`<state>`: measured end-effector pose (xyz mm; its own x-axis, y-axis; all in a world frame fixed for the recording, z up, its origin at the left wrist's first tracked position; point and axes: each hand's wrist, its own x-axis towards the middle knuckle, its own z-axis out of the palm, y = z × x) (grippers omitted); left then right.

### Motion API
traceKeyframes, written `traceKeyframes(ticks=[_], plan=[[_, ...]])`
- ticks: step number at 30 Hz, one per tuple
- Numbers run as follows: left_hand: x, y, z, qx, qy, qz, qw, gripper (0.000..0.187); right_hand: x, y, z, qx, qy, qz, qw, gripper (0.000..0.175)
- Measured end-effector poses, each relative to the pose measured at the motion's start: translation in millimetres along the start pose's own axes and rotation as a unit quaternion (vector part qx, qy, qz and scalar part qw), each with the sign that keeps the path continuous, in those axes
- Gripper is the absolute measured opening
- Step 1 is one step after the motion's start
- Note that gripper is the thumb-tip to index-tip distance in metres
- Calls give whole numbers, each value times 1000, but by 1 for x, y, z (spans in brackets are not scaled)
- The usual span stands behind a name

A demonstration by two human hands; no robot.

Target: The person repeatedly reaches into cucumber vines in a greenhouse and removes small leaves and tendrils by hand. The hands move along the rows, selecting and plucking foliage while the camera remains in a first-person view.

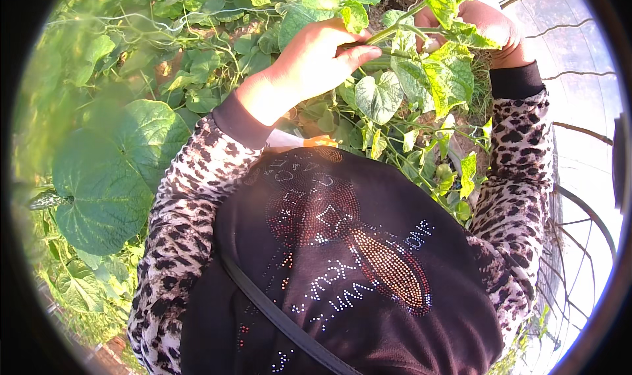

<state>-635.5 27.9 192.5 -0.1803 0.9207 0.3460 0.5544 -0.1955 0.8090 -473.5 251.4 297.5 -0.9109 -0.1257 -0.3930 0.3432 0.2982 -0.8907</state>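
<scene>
Near the top middle, my left hand (323, 59) pinches a green vine stem (382, 35) between thumb and fingers. To its right, my right hand (474, 27) is at the same leafy vine, its fingers partly hidden behind leaves, so its hold is unclear. Jagged, yellow-edged leaves (444, 74) hang from the vine between and below both hands. A smaller rounded leaf (379, 96) lies just below the stem. Both forearms wear spotted sleeves with dark cuffs.
Dense vines spread on the left, with a large round leaf (103, 177) low there. A pale string (173, 28) crosses the upper left. Translucent sheeting (577, 93) and thin branches stand at the right. An orange and white item (318, 141) shows beyond my dark top.
</scene>
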Motion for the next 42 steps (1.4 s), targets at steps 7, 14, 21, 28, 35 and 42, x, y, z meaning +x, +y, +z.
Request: traceKeyframes(ticks=[7,14,21,28,35,42], plan=[[0,-3,1,-95,16,-100,990,31,15,40,-1,219,-59,-25,974,37],[3,-10,5,-150,38,-192,969,24,28,89,44,366,72,-150,916,33],[2,-11,2,-154,55,-203,965,27,43,64,94,341,257,-132,895,22],[3,-12,5,-124,119,-156,973,39,57,42,127,384,388,-161,822,13],[1,-9,5,-81,137,-128,979,36,62,37,139,318,478,-174,800,13],[0,-2,-2,-28,106,-159,981,28,66,33,138,241,590,-192,746,10]])
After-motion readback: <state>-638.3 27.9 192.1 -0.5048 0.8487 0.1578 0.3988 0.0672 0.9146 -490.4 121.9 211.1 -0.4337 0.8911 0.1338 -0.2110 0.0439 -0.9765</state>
